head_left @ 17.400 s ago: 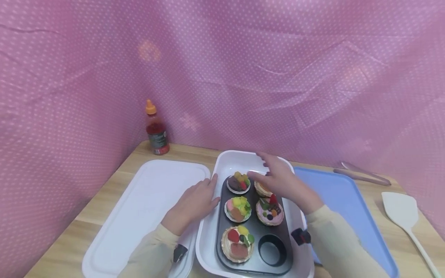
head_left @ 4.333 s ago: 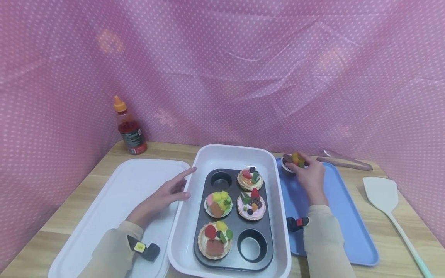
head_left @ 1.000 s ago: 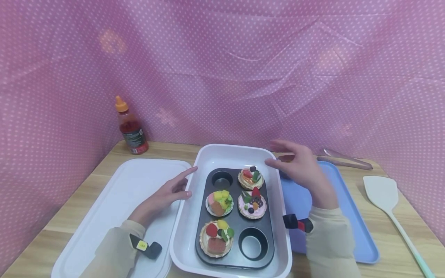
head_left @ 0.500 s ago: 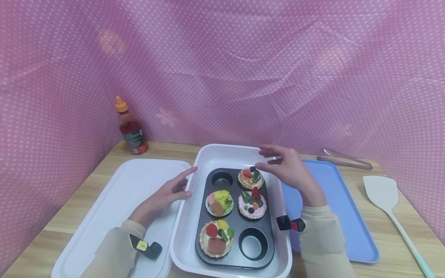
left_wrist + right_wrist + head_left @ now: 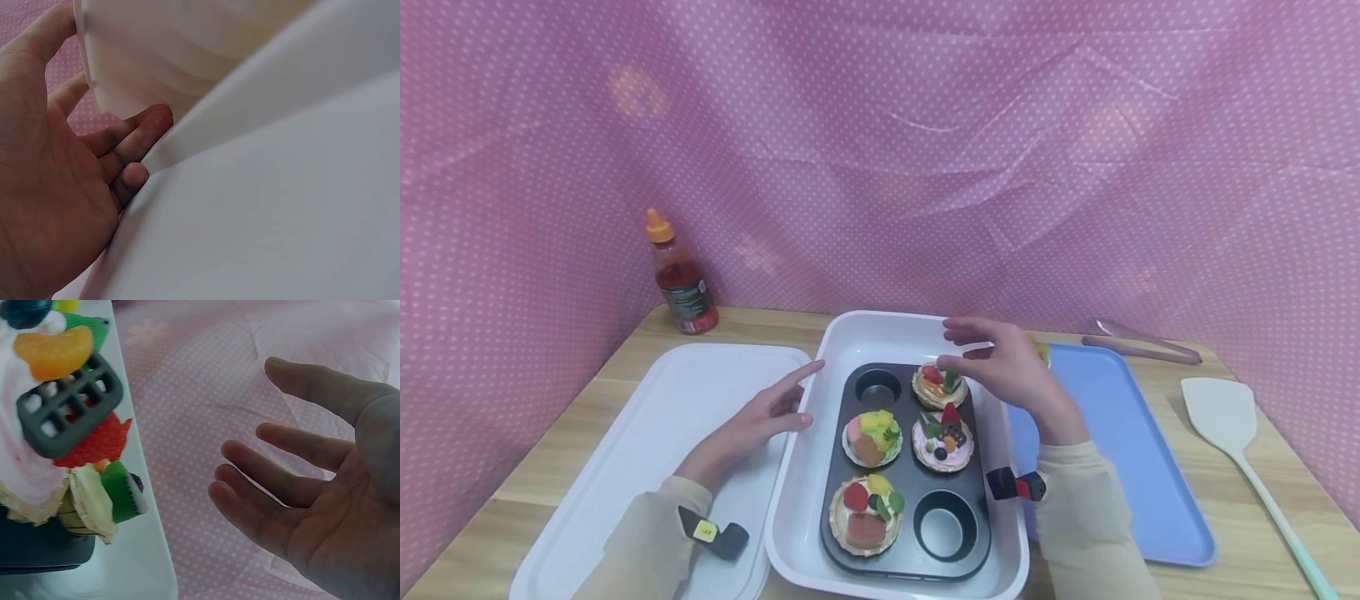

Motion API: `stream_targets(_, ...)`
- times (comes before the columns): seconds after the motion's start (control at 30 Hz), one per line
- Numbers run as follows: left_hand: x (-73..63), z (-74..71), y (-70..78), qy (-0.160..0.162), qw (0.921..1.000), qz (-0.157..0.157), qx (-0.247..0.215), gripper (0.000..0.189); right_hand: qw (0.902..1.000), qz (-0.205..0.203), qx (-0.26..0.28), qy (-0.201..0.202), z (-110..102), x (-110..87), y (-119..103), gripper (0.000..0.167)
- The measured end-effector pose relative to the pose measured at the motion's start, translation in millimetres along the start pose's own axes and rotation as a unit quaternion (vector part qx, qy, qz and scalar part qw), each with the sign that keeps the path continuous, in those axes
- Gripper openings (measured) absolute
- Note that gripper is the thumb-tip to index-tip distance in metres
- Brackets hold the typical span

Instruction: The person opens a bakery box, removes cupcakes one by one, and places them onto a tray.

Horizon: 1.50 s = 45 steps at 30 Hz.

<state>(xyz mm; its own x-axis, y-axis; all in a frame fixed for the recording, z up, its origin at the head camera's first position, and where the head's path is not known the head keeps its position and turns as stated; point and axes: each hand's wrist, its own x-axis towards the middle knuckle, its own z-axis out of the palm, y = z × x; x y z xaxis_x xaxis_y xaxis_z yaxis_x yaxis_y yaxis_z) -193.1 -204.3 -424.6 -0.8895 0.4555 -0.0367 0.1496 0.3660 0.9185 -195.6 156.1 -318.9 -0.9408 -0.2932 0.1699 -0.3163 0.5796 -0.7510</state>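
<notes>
A dark muffin pan (image 5: 908, 483) lies in a white bin (image 5: 895, 316). Four of its cups would be too many to list singly; several hold fruit-topped tarts, among them a pink-cream one (image 5: 943, 446) and a strawberry one (image 5: 932, 397) at the far right. My right hand (image 5: 1000, 367) hovers by that far-right tart, fingers spread and holding nothing, as the right wrist view also shows. My left hand (image 5: 748, 429) lies along the bin's left side, index finger and thumb at the rim. In the left wrist view its fingers (image 5: 134, 144) are relaxed against the white wall.
A blue tray (image 5: 1120, 450) lies right of the bin, with a tart (image 5: 1042, 350) mostly hidden behind my right hand. A white tray (image 5: 700, 392) lies left. Tongs (image 5: 1138, 350), a spatula (image 5: 1221, 412) and a sauce bottle (image 5: 683, 287) stand or lie around; a pink cloth hangs behind.
The chocolate tart has gone from the pan's far-left cup to the blue tray. My right hand has let go of it and moved left to the far-right tart. The left hand keeps still lately.
</notes>
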Motion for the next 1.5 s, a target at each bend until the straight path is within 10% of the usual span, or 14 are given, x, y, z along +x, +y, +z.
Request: stream_targets(1.5, 1.8, -1.4, -4.5, 0.002, 0.9999, 0.001, 0.014, 0.071, 0.9935, 0.066, -0.070, -0.060, 31, 16.0, 28, 0.073)
